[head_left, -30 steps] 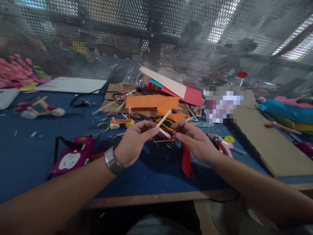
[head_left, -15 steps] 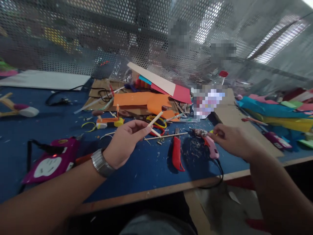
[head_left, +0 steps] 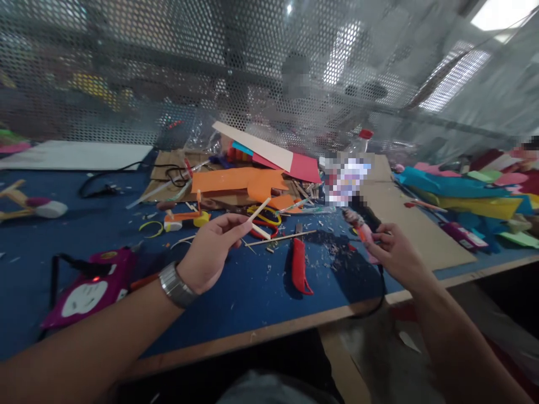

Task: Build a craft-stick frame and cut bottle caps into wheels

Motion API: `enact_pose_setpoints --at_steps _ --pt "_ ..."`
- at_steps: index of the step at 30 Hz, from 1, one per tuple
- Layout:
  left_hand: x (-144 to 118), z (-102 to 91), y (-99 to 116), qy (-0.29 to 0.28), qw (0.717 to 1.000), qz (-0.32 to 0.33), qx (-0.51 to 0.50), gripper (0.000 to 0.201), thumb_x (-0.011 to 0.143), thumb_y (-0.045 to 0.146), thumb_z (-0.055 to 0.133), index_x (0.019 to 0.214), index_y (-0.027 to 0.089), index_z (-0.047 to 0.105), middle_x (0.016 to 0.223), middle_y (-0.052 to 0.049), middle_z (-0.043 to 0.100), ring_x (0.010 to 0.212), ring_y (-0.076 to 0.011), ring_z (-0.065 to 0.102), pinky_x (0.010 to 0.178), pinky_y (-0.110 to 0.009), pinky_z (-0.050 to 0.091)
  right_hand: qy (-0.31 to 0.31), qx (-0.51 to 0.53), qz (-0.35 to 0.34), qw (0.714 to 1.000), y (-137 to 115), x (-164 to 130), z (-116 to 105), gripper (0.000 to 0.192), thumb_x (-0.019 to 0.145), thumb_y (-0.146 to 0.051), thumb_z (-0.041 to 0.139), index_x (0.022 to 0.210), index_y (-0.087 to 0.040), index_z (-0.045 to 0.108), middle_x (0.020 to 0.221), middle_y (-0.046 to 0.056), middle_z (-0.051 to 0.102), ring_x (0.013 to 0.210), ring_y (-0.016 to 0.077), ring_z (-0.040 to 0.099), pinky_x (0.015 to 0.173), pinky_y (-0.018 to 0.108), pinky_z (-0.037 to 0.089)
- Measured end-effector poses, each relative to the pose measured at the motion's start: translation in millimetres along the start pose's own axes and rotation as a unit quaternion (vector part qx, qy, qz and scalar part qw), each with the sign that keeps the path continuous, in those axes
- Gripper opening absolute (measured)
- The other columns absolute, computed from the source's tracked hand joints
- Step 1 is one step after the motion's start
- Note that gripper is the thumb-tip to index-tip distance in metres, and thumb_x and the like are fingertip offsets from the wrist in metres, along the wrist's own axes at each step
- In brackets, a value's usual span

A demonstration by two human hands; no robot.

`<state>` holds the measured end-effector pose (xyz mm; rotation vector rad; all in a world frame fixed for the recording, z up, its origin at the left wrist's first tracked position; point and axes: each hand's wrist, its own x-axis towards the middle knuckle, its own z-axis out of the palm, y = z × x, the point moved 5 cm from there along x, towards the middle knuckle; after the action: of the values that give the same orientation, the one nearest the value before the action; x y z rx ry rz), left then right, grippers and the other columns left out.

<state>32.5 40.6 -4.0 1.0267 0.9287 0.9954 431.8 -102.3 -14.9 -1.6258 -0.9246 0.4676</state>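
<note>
No writing can be read anywhere; the only label-like patch, right of centre by a red-capped bottle (head_left: 365, 134), is blurred out.

The left hand (head_left: 210, 247), at centre frame with a metal wristwatch (head_left: 176, 285) on its wrist, pinches two thin wooden sticks (head_left: 260, 217) between thumb and fingertips; they cross just above the fingers, held up over the surface. The right hand (head_left: 396, 255), right of centre, is closed around the handle of a pink glue gun (head_left: 362, 233), its nozzle pointing up-left and its black cord dropping over the near edge.

The surface (head_left: 252, 292) is blue with a bare wooden front edge, littered with shavings. A red utility knife (head_left: 298, 264) lies between the hands, a long thin stick (head_left: 281, 238) just above it. Orange sheets (head_left: 236, 180) and a red-and-cream board (head_left: 273, 154) pile up at centre; a magenta device (head_left: 90, 286) sits lower left, a cardboard sheet (head_left: 416, 224) at right with coloured foam (head_left: 463, 193) beyond. A perforated metal screen (head_left: 168, 67) closes the back, with bright ceiling lights in the upper right.
</note>
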Motion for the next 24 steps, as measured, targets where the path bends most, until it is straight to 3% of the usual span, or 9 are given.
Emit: enact_pose_setpoints --at_steps 3,7,10,12,14,16,19,24 --pt "-0.4 1.4 -0.4 -0.006 1.0 0.001 -0.001 0.04 0.064 0.043 0.104 0.086 0.018 0.083 0.087 -0.004 0.078 0.074 -0.0133 0.059 0.068 -0.027 0.045 0.02 0.081 0.006 0.996 -17.7 0.7 0.8 0.063 0.054 -0.042 0.103 0.088 -0.029 0.052 0.077 -0.005 0.072 0.059 0.016 0.065 0.049 0.025 0.053" --pt "-1.5 2.7 -1.5 -0.019 1.0 -0.004 -0.003 0.038 0.069 0.044 0.101 0.088 0.016 0.082 0.091 -0.01 0.083 0.081 -0.0172 0.068 0.067 -0.027 0.044 -0.022 0.152 0.038 0.987 -40.5 0.5 22.4 0.049 0.058 -0.037 0.098 0.09 -0.027 0.062 0.082 -0.001 0.068 0.07 0.0179 0.067 0.057 0.029 0.057" --pt "-1.8 1.3 -2.3 -0.019 1.0 -0.001 -0.006 0.038 0.07 0.044 0.1 0.09 0.017 0.081 0.09 -0.008 0.084 0.084 -0.0178 0.072 0.069 -0.026 0.045 -0.088 0.178 0.063 0.978 -56.7 0.1 51.3 0.04 0.064 -0.042 0.093 0.09 -0.024 0.068 0.076 0.0 0.061 0.065 0.0176 0.059 0.049 0.028 0.05" --pt "-2.1 0.6 -2.7 -0.02 1.0 0.002 -0.003 0.037 0.072 0.044 0.099 0.09 0.018 0.08 0.088 -0.008 0.083 0.083 -0.0176 0.072 0.069 -0.026 0.045 -0.172 0.207 0.081 0.96 -68.3 -0.6 78.3 0.036 0.071 -0.042 0.089 0.093 -0.024 0.068 0.077 0.0 0.059 0.063 0.017 0.056 0.042 0.026 0.041" --pt "-2.9 0.6 -2.9 -0.024 1.0 0.006 0.005 0.035 0.074 0.044 0.098 0.09 0.018 0.081 0.088 -0.007 0.083 0.08 -0.0169 0.071 0.067 -0.026 0.045 -0.231 0.237 0.054 0.942 -82.5 -0.1 104.8 0.031 0.076 -0.039 0.086 0.096 -0.024 0.068 0.077 -0.001 0.059 0.062 0.0162 0.056 0.045 0.027 0.044" --pt "-4.5 1.4 -2.1 -0.027 0.999 0.014 0.017 0.032 0.075 0.042 0.097 0.09 0.019 0.082 0.088 -0.006 0.083 0.077 -0.016 0.069 0.067 -0.026 0.046 -0.255 0.248 0.005 0.935 -94.7 1.1 129.1 0.027 0.078 -0.035 0.084 0.094 -0.023 0.066 0.079 -0.001 0.06 0.065 0.0165 0.06 0.056 0.031 0.053" --pt "-8.0 3.6 0.1 -0.041 0.997 0.037 0.054 0.027 0.075 0.038 0.098 0.088 0.019 0.083 0.089 -0.005 0.083 0.079 -0.0173 0.07 0.073 -0.029 0.051 -0.277 0.245 -0.009 0.929 -98.9 -0.3 162.0 0.029 0.08 -0.037 0.085 0.096 -0.023 0.066 0.085 0.0 0.065 0.063 0.0162 0.062 0.058 0.033 0.054" --pt "-14.0 10.2 0.8 -0.103 0.979 0.083 0.158 0.025 0.086 0.041 0.09 0.095 0.019 0.081 0.091 -0.005 0.083 0.083 -0.0204 0.075 0.08 -0.032 0.059 -0.302 0.271 0.024 0.914 -89.4 -14.8 185.1 0.044 0.073 -0.041 0.096 0.095 -0.024 0.062 0.101 0.002 0.071 0.064 0.0144 0.065 0.056 0.031 0.053"
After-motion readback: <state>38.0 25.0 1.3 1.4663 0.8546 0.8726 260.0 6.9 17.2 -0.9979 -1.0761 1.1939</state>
